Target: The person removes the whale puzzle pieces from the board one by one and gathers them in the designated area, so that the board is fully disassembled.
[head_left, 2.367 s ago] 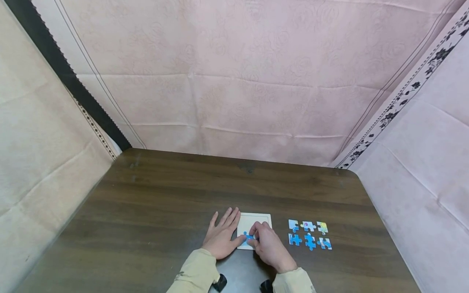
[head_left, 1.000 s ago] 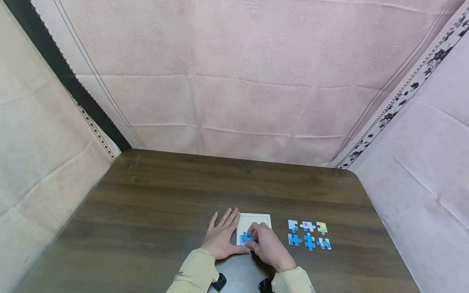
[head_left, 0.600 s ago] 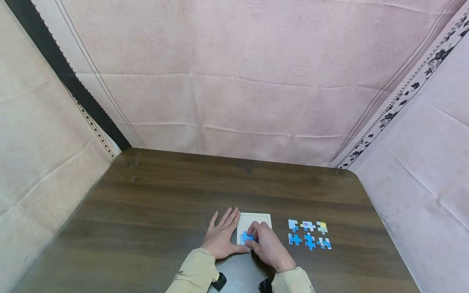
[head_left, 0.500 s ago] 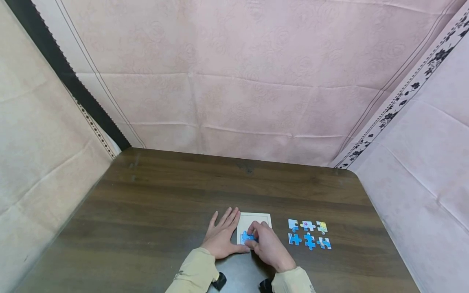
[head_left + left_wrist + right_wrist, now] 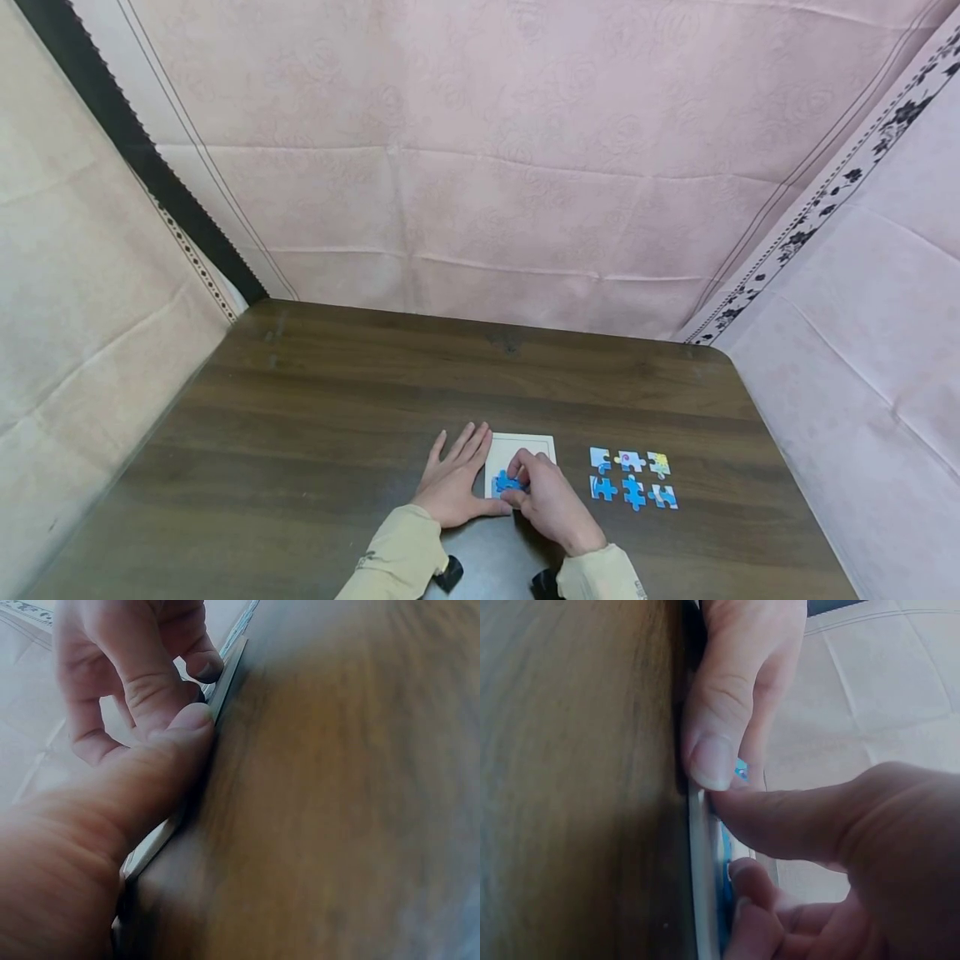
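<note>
A white puzzle board (image 5: 522,442) with a raised rim lies near the front of the table. My left hand (image 5: 452,489) rests along its left side with straight, spread fingers, the thumb touching the front edge. Blue puzzle piece area (image 5: 506,481) shows at the board's front left. With thumb and fingers curled, my right hand (image 5: 553,504) pinches a blue puzzle piece there, mostly hidden by the fingertips. In the right wrist view, the left thumb (image 5: 724,720) touches the board's edge beside the right thumb (image 5: 780,821). A blue strip shows under the right fingers.
Several loose puzzle pieces (image 5: 633,492) lie in two rows right of the board, mostly blue, one partly yellow (image 5: 658,464). The brown wooden table (image 5: 337,400) has patterned cloth (image 5: 480,208) hanging behind and on both sides.
The left thumb has moved off the blue piece to the board's front edge. The right fingertips have shifted slightly over the front of the board. In the last half second the hands hardly move.
</note>
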`<action>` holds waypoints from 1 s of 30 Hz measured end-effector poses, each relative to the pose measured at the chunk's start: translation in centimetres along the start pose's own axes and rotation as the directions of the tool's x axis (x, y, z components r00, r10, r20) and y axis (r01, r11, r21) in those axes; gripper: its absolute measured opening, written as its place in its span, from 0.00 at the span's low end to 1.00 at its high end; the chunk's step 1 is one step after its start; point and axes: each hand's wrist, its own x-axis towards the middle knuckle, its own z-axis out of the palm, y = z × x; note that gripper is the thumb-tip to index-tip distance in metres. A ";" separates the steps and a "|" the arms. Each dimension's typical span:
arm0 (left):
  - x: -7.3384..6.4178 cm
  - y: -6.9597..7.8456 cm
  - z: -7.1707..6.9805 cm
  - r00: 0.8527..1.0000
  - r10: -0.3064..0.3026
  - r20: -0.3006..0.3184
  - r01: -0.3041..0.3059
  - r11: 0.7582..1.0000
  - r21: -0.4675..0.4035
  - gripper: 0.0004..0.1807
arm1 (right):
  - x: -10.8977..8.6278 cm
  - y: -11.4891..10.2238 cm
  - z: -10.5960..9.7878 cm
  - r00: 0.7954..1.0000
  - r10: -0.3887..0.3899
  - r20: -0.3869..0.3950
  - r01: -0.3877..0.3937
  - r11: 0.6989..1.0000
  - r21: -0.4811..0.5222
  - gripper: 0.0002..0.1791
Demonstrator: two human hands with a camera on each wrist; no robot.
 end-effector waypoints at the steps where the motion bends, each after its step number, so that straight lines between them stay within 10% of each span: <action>1: 0.0 0.0 0.0 1.000 -0.001 0.000 0.001 1.000 0.002 0.62 | 0.0 0.0 0.0 1.000 -0.002 -0.002 0.002 1.000 0.003 0.10; 30: 0.1 0.0 0.1 1.000 -0.013 -0.011 0.013 1.000 0.003 0.64 | -0.8 -0.6 0.5 0.997 0.013 -0.080 -0.003 0.992 0.123 0.07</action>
